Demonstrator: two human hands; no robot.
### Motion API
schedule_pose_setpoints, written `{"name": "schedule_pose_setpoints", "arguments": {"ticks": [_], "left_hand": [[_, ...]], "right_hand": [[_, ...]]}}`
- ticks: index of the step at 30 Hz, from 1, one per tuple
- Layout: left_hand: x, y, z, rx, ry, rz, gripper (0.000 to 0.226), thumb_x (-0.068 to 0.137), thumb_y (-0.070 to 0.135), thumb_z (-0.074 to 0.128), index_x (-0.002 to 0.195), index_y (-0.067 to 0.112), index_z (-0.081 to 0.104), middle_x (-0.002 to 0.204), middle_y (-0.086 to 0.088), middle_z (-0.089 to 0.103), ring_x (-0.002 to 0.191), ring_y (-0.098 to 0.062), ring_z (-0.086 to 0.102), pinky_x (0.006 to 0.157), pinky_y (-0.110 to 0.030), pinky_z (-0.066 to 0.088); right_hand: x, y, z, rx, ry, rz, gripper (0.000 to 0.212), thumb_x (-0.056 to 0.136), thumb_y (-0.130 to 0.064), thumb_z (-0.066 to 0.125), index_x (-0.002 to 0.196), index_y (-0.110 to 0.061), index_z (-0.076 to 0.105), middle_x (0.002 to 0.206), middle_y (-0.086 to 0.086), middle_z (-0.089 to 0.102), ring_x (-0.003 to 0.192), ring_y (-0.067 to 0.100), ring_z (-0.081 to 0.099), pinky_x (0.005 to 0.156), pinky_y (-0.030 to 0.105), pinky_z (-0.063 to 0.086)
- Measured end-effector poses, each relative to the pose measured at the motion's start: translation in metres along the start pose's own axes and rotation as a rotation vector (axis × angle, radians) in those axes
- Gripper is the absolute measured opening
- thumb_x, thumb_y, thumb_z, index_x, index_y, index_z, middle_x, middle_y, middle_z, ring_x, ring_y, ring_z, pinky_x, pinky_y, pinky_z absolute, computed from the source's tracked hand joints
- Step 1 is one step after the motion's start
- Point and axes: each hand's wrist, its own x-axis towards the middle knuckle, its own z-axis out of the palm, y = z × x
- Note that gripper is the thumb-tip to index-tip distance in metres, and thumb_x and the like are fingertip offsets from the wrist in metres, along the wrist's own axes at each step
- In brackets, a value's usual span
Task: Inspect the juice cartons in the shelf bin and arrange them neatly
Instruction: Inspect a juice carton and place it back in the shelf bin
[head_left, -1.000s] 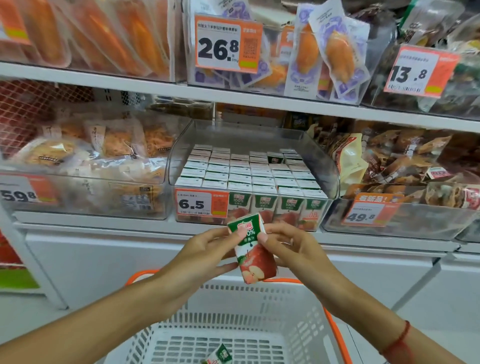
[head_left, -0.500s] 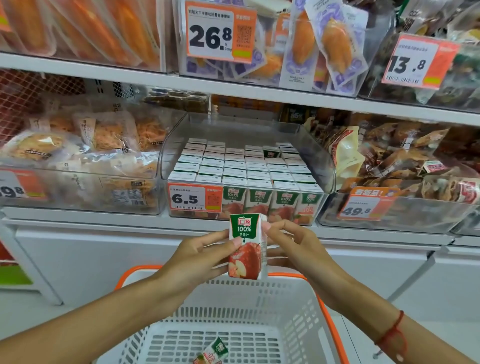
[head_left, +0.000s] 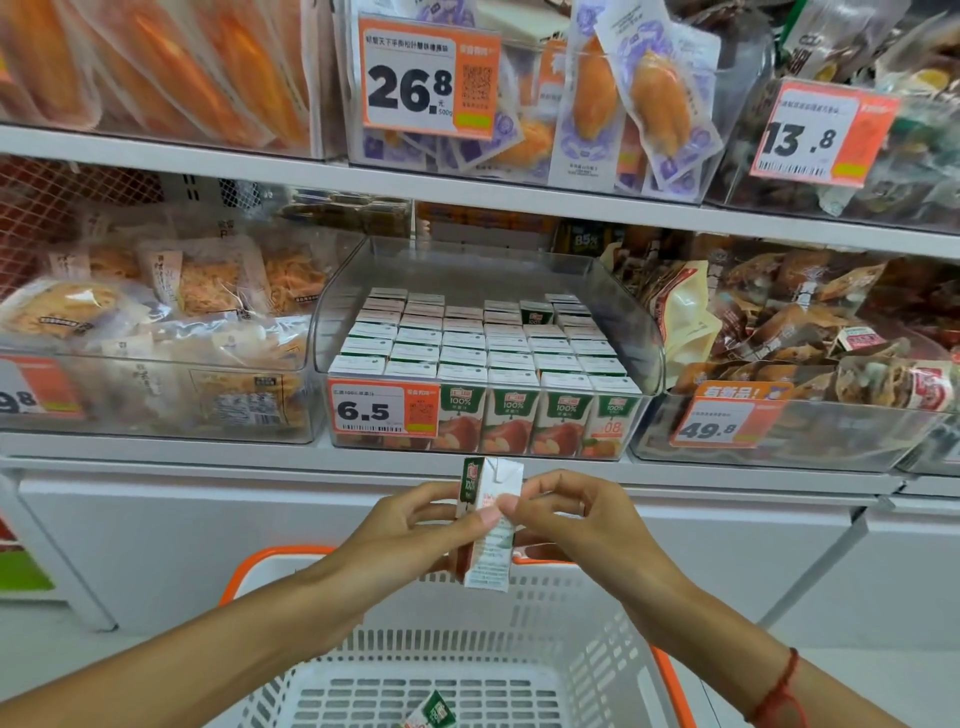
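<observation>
Open space was left above the packed juice cartons (head_left: 483, 348) inside the clear bin (head_left: 644, 332); overhead access was limited by the upper shelf (head_left: 467, 182).

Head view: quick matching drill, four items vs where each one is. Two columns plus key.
Items:
1. held juice carton
2. loose carton
3. 6.5 price tag
4. 26.8 price tag

Places:
A. lying inside the white basket
B. on the front of the clear shelf bin of juice cartons
C. on the upper shelf bin of snack packs
D. pinched between left hand and right hand, above the basket

Pairs: 1-D, 2-A, 3-B, 4-C
</observation>
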Motion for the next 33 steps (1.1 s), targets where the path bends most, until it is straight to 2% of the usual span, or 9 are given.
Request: {"name": "schedule_pose_setpoints", "arguments": {"ticks": [2,4,6,9,14,19,24,28,33], "left_hand": [[0.001,0.003,-0.003,0.038,0.002,0.014,0.053,0.066,0.06,0.069,0.115,0.043,0.065,0.116,0.016,0.069,0.11,0.002,0.062,0.092,-0.019,0.05],[0.002,0.004,-0.005,0.017,-0.007,0.031,0.052,0.073,0.059,0.066,0.122,0.039,0.063,0.119,0.015,0.068,0.113,-0.001,0.062,0.101,-0.026,0.046],[0.003,0.006,-0.004,-0.059,-0.016,0.07,0.041,0.082,0.051,0.062,0.12,0.035,0.065,0.11,0.014,0.073,0.105,-0.001,0.067,0.096,-0.024,0.05],[0.002,0.008,-0.001,-0.167,0.015,0.133,0.029,0.089,0.04,0.059,0.116,0.032,0.065,0.102,0.014,0.075,0.095,0.002,0.069,0.069,-0.008,0.052],[0.003,0.006,-0.001,-0.228,0.019,0.17,0.034,0.088,0.037,0.059,0.121,0.029,0.063,0.108,0.01,0.074,0.102,-0.002,0.068,0.073,-0.009,0.053],[0.006,0.002,-0.002,-0.134,0.145,0.206,0.026,0.082,0.042,0.065,0.107,0.036,0.07,0.101,0.017,0.074,0.095,0.002,0.069,0.072,-0.013,0.055],[0.008,0.001,0.001,-0.152,0.219,0.181,0.02,0.082,0.034,0.072,0.101,0.028,0.073,0.092,0.016,0.076,0.085,-0.001,0.072,0.06,-0.009,0.052],[0.007,0.001,-0.003,-0.109,0.197,0.173,0.017,0.081,0.035,0.073,0.098,0.032,0.072,0.092,0.019,0.075,0.086,0.002,0.071,0.064,-0.01,0.054],[0.007,0.006,-0.016,-0.047,0.052,0.123,0.021,0.084,0.036,0.071,0.105,0.037,0.068,0.101,0.015,0.075,0.094,0.003,0.069,0.072,-0.014,0.053]], "right_hand": [[0.001,-0.002,-0.002,0.007,-0.02,0.012,0.023,0.086,-0.027,0.071,0.098,-0.007,0.07,0.088,0.006,0.077,0.083,0.021,0.074,0.085,0.036,0.059],[0.003,-0.005,-0.004,0.006,-0.032,-0.004,0.019,0.088,-0.026,0.069,0.099,-0.011,0.072,0.091,0.003,0.077,0.085,0.018,0.074,0.08,0.028,0.059],[0.005,-0.007,-0.004,-0.005,-0.038,-0.031,0.023,0.085,-0.028,0.072,0.104,-0.015,0.07,0.095,0.003,0.076,0.088,0.015,0.073,0.078,0.023,0.058],[0.007,-0.007,-0.004,0.005,-0.135,0.026,0.044,0.08,-0.037,0.074,0.119,-0.02,0.062,0.109,-0.001,0.073,0.101,0.01,0.07,0.093,0.029,0.054],[0.006,-0.007,-0.001,-0.051,-0.228,-0.022,0.034,0.083,-0.028,0.075,0.116,-0.025,0.068,0.11,-0.005,0.074,0.106,0.01,0.067,0.105,0.037,0.046],[0.011,0.0,0.003,-0.114,-0.006,-0.049,0.031,0.069,-0.029,0.086,0.097,-0.029,0.074,0.091,-0.011,0.075,0.088,0.009,0.07,0.09,0.031,0.055],[0.01,0.006,0.007,-0.36,0.159,-0.199,0.05,0.056,-0.041,0.091,0.1,-0.033,0.068,0.084,-0.017,0.071,0.078,-0.001,0.065,0.072,0.026,0.058],[0.009,0.009,0.007,-0.371,0.101,-0.222,0.053,0.056,-0.046,0.089,0.1,-0.032,0.063,0.089,-0.015,0.069,0.081,0.001,0.065,0.07,0.028,0.059],[0.018,-0.004,-0.011,-0.192,-0.004,-0.16,0.02,0.082,-0.036,0.073,0.1,-0.028,0.069,0.092,-0.011,0.072,0.085,0.001,0.069,0.072,0.019,0.056]]}}
